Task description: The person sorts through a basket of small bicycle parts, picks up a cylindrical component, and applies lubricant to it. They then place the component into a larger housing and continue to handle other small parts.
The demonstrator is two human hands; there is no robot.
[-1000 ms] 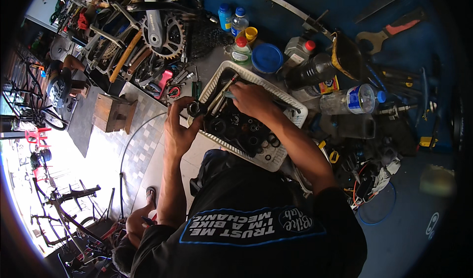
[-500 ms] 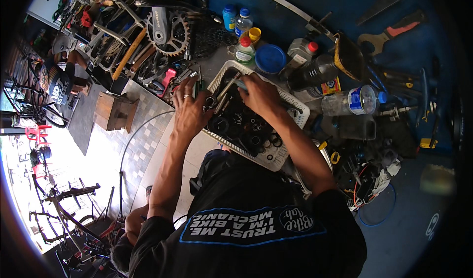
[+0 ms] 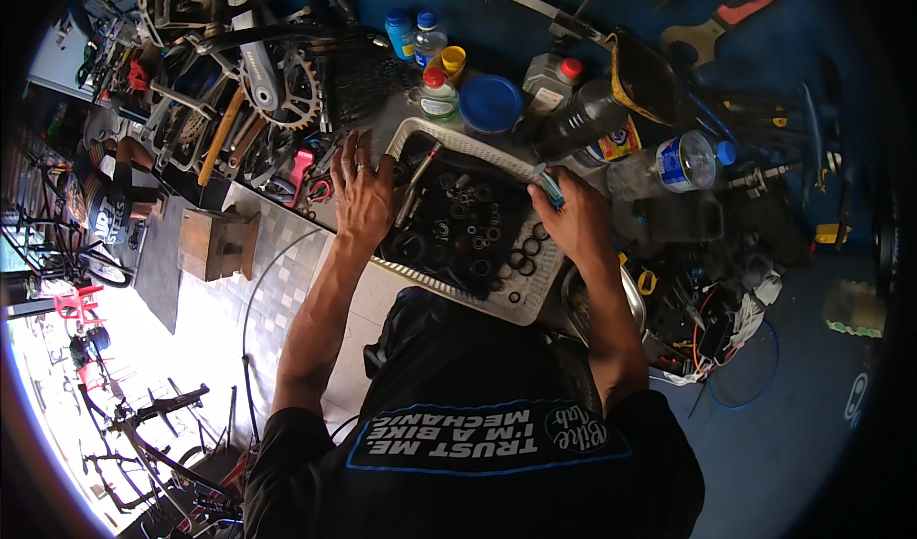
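A cream plastic basket [image 3: 465, 299] in front of me has a dark inside, with several small rings and metal parts in it. My right hand [image 3: 576, 216] is at its right rim, closed around a small translucent blue-green tube-like thing [image 3: 547, 185] that sticks up past the thumb and fingers. My left hand [image 3: 361, 195] lies palm down by the basket's left rim, fingers stretched out and apart; its underside is hidden. Close to its thumb, a slim metal rod [image 3: 417, 182] rests along the basket's left side. Several black rubber rings [image 3: 523, 255] lie near the basket's right corner.
Behind the basket stand a blue round lid [image 3: 491, 104], a red-capped bottle [image 3: 439, 95] and a dark bottle [image 3: 585, 117]. A clear bottle [image 3: 659, 169] lies at right, beyond a metal bowl [image 3: 626, 300]. Cranks with a chainring [image 3: 291, 95] crowd the far left. A person [image 3: 113, 186] sits at left.
My right hand has moved right from over the basket to its right rim, carrying the blue-green thing. My left hand has drawn off the basket; the metal ring at its fingers no longer shows.
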